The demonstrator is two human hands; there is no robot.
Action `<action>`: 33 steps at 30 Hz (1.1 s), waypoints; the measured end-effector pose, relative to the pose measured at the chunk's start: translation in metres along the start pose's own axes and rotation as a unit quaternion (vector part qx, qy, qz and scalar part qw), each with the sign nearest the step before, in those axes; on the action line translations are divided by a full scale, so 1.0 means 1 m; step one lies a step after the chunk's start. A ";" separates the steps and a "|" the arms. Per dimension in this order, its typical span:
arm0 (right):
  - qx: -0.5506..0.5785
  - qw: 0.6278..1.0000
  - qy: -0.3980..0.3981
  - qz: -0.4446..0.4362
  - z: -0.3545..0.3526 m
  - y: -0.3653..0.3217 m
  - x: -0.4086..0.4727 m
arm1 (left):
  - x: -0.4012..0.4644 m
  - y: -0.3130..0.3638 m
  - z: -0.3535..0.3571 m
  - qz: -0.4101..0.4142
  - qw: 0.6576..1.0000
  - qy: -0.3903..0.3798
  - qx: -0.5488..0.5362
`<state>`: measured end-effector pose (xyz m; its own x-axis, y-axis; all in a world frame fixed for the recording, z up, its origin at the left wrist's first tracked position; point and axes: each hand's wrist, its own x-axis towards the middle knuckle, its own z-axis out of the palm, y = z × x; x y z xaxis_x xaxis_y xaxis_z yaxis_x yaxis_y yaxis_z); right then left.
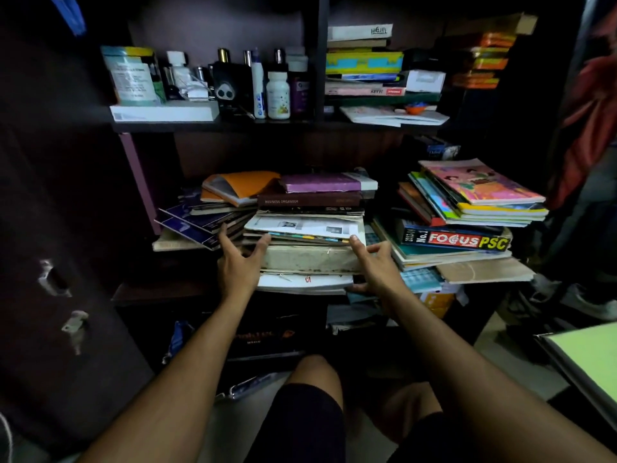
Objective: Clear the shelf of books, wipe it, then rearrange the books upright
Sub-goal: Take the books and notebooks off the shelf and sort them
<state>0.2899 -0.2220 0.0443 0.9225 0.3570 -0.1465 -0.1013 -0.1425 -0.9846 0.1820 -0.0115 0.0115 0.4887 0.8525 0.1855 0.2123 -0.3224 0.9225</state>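
The left hand (pixel 238 262) and the right hand (pixel 374 267) reach with spread, relaxed fingers to either side of the middle stack of books (pixel 309 228) on the lower shelf (pixel 160 290), fingertips at its left and right edges beside a thick pale book (pixel 307 259) low in the pile, gripping nothing. Left of that stack lies a slumped heap of dark blue books (pixel 200 220), and to the right a taller pile topped by a pink book (pixel 477 182) with a "FOCUS PSC" spine (pixel 460 240) lower down. On the far upper shelf stand bottles (pixel 277 95) at left and more flat-stacked books (pixel 364 61) at right.
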 end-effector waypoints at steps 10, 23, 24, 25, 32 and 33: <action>0.027 0.999 -0.024 0.039 -0.003 -0.002 0.004 | -0.046 -0.019 -0.009 0.128 0.964 -0.123 0.199; 0.153 0.982 -0.044 0.098 -0.004 -0.047 -0.055 | -0.066 -0.003 0.012 0.189 0.978 0.004 0.087; 0.172 0.980 -0.037 0.097 -0.002 -0.040 -0.060 | -0.068 -0.002 0.013 0.189 0.980 0.018 0.066; 0.193 0.976 -0.029 0.097 -0.001 -0.031 -0.065 | -0.071 0.001 0.013 0.186 0.981 0.030 0.053; 0.261 0.958 -0.032 0.118 -0.012 0.016 -0.103 | -0.088 0.001 -0.010 0.187 0.976 0.006 0.111; 0.257 0.957 -0.041 0.132 -0.015 0.018 -0.107 | -0.092 -0.001 -0.013 0.178 0.977 -0.012 0.114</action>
<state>0.1953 -0.2760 0.0440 0.8092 0.4458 -0.3827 -0.5156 0.2267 -0.8263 0.1261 -0.0844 -0.0022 0.5854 0.6603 0.4703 0.2067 -0.6826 0.7010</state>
